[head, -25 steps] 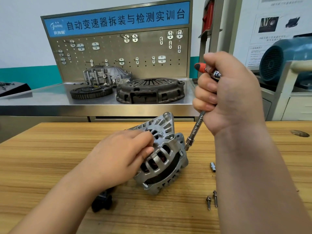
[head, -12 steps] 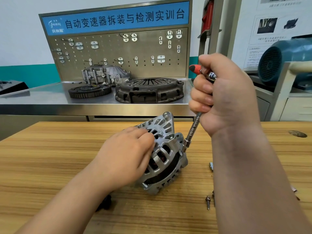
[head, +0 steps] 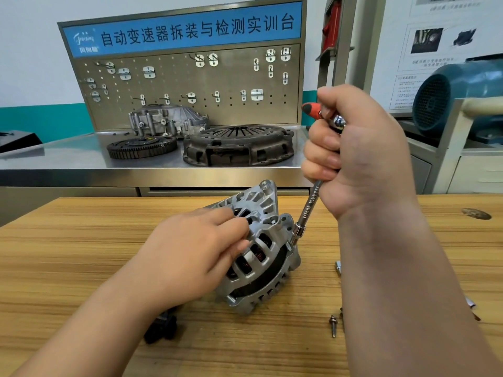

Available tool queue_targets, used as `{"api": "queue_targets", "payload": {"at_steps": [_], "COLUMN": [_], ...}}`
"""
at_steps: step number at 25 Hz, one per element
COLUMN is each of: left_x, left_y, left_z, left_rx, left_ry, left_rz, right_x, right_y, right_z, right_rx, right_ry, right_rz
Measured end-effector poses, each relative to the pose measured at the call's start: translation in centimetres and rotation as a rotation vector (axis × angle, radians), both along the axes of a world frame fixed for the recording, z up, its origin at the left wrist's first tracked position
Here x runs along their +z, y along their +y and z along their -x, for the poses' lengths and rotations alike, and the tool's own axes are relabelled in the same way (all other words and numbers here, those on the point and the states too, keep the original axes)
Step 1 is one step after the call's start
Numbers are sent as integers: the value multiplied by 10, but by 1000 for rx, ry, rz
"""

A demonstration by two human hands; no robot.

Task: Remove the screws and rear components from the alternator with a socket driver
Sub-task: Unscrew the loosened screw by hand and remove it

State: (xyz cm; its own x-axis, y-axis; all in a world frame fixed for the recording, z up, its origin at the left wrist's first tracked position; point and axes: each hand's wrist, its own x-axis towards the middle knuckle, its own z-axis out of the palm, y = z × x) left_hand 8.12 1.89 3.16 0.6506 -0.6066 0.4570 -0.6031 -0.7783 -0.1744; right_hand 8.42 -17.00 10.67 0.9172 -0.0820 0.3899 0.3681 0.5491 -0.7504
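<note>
A silver alternator [head: 262,257] stands tilted on the wooden table [head: 81,240]. My left hand [head: 196,254] grips its left side, fingers curled over the vented housing. My right hand [head: 353,148] is fisted round the socket driver [head: 309,206], whose red handle end pokes out at the top. The driver's shaft slants down-left, and its socket sits on a fastener at the alternator's upper right edge. Loose screws [head: 333,325] lie on the table to the right, partly hidden by my right forearm.
A small socket [head: 338,268] lies right of the alternator. A black part [head: 163,326] sits under my left forearm. Behind the table a steel bench [head: 68,159] carries a clutch cover [head: 239,145], a flywheel [head: 141,146] and a housing. A teal motor [head: 460,96] stands at right.
The driver's socket has moved slightly left and down onto the fastener at the alternator's edge. My left hand still grips the housing in the same place.
</note>
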Motion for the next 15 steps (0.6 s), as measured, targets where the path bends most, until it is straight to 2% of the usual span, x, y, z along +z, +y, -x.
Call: {"api": "queue_targets", "payload": {"at_steps": [3,9,15], "left_x": [-2,-4,0], "left_y": [-4,-8,-3], "left_z": [-2,-6,-9], "left_rx": [-5,21,113], "left_ry": [-25,11,128], "left_rz": [-30,82,148], "right_x": [0,1,0], "right_y": [1,1,3], "right_z": [1,1,0], "right_rx": [7,18,40], "right_ry": [-3,-3,-14], "right_rz": [3,2,20]}}
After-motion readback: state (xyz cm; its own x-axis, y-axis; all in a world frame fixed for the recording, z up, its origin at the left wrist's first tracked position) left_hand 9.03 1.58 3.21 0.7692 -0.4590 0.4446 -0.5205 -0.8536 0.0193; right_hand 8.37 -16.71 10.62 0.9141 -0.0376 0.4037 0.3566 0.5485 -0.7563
